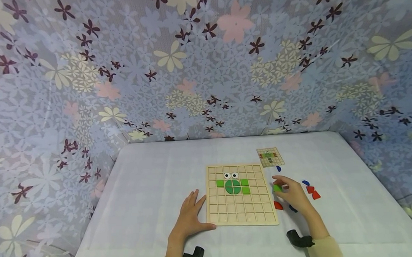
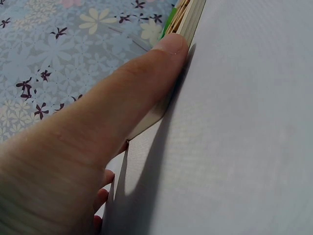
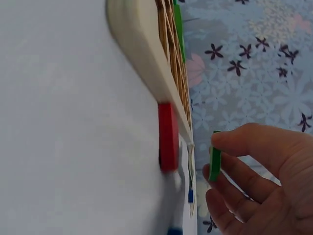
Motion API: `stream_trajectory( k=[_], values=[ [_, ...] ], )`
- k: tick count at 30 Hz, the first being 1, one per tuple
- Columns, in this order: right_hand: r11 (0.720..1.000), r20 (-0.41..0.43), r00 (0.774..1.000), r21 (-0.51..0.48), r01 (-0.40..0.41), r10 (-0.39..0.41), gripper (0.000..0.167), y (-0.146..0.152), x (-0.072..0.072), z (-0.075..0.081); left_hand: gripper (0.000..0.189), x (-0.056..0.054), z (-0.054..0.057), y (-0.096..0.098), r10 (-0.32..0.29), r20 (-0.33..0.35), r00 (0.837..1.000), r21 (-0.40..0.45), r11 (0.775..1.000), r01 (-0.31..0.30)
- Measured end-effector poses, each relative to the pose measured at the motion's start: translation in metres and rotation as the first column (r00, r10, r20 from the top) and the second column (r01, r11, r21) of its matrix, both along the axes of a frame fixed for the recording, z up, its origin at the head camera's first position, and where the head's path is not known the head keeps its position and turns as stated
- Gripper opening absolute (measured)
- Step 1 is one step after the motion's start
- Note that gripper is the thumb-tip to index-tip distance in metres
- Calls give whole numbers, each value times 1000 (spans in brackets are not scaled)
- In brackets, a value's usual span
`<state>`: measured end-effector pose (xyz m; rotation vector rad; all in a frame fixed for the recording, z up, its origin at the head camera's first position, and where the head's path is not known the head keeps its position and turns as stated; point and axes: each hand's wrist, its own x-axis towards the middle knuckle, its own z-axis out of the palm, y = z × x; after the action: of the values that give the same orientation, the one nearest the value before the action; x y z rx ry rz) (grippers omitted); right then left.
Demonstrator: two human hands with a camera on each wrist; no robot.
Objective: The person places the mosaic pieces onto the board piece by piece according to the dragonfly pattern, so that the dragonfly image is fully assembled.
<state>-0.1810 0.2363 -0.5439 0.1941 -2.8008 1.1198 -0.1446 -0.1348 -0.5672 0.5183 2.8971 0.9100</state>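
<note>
A wooden grid board point(image 1: 238, 216) lies on the table. On it are two eye discs point(image 1: 227, 176), a round of dark green quarter pieces point(image 1: 232, 187) and light green squares point(image 1: 220, 183) at its sides. My left hand point(image 1: 189, 216) rests at the board's lower left corner, thumb point(image 2: 142, 73) against the front edge, fingers spread along the left side. Just off the board's right edge, my right hand point(image 1: 293, 192) pinches a green square point(image 3: 215, 159) between thumb and fingers, raised above the table in the right wrist view.
A small pattern card point(image 1: 270, 157) lies beyond the board's top right corner, with a blue half-round piece point(image 1: 279, 168) near it. Red quarter pieces point(image 1: 316, 195) and another blue piece point(image 1: 305, 183) lie right of my right hand. One red piece point(image 1: 278, 205) sits beside the board's right edge.
</note>
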Motion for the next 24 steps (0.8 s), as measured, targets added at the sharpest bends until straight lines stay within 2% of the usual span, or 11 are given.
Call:
stream_trajectory(
  k=[15,24],
  values=[
    [992,-15,993,-52,-119,118,52,-39,-13,5,105,1,-1,-1,-1,2,1000,7,1000,1],
    [971,-26,978,-112,-211,209,51,-71,-18,10,103,0,0,-2,-12,-17,1000,11,1000,12]
  ],
)
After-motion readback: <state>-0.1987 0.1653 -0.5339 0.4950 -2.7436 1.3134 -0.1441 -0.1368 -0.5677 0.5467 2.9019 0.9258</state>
